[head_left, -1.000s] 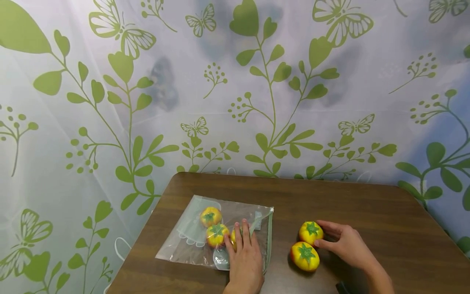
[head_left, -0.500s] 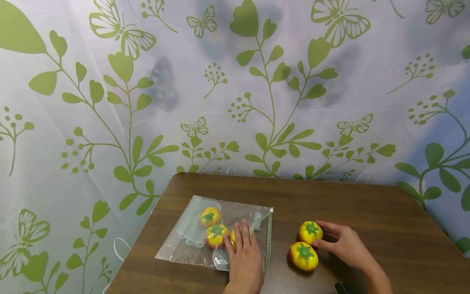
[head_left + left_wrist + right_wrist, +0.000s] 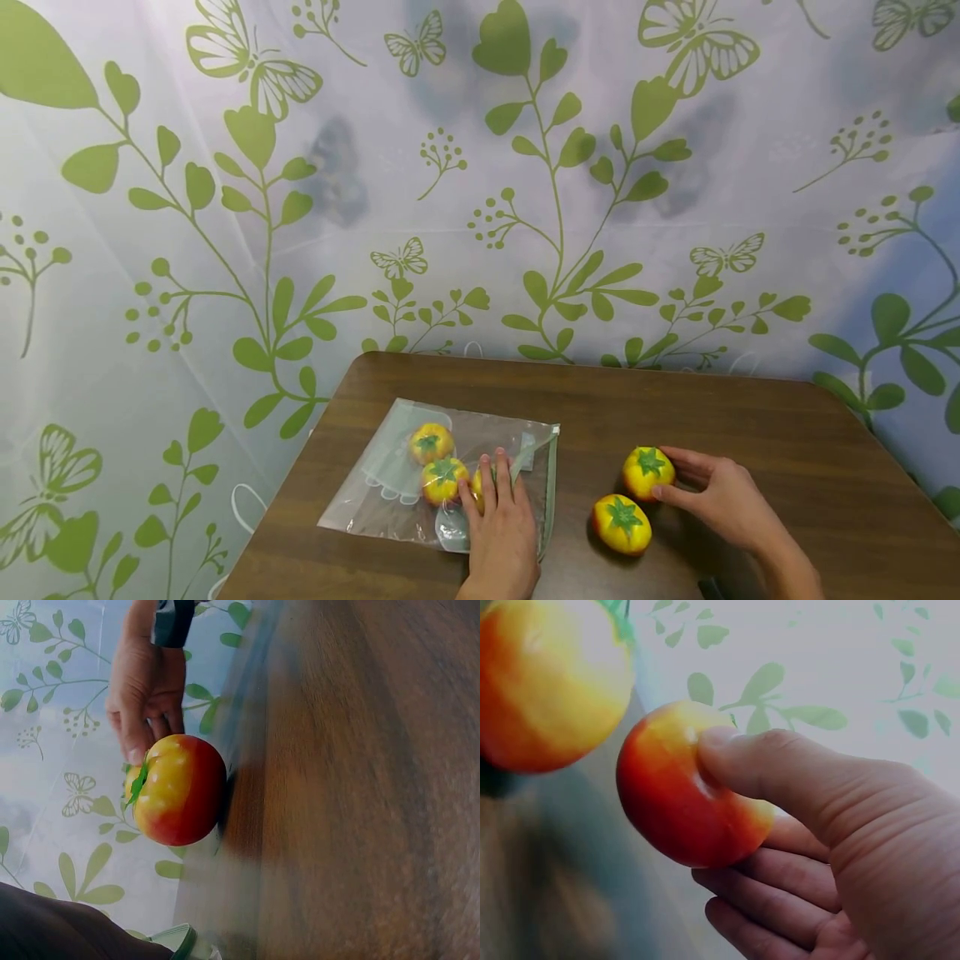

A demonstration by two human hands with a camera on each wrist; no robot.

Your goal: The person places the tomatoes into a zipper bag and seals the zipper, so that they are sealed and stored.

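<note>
My right hand (image 3: pixel 723 496) pinches a yellow-and-red toy tomato (image 3: pixel 647 473) with a green star-shaped top. In the right wrist view, the thumb presses one side of this tomato (image 3: pixel 679 802) and fingers lie on the other. A second tomato (image 3: pixel 622 523) sits on the table just nearer and to the left, a small gap between them. My left hand (image 3: pixel 501 525) rests over a clear zip bag (image 3: pixel 375 500), fingers extended over a tomato (image 3: pixel 476 486) that they partly cover. Two more tomatoes, one farther back (image 3: pixel 431 442) and one nearer (image 3: pixel 444 481), show through the plastic.
The brown wooden table (image 3: pixel 750 425) runs back to a pale curtain (image 3: pixel 450 275) printed with green leaves and butterflies. The bag's green zip edge (image 3: pixel 551 492) faces the loose tomatoes. A dark wristband (image 3: pixel 174 621) shows on the right arm.
My right hand has shifted slightly right and away from me with its tomato, opening a gap to the second one. The left hand and the bag have stayed put.
</note>
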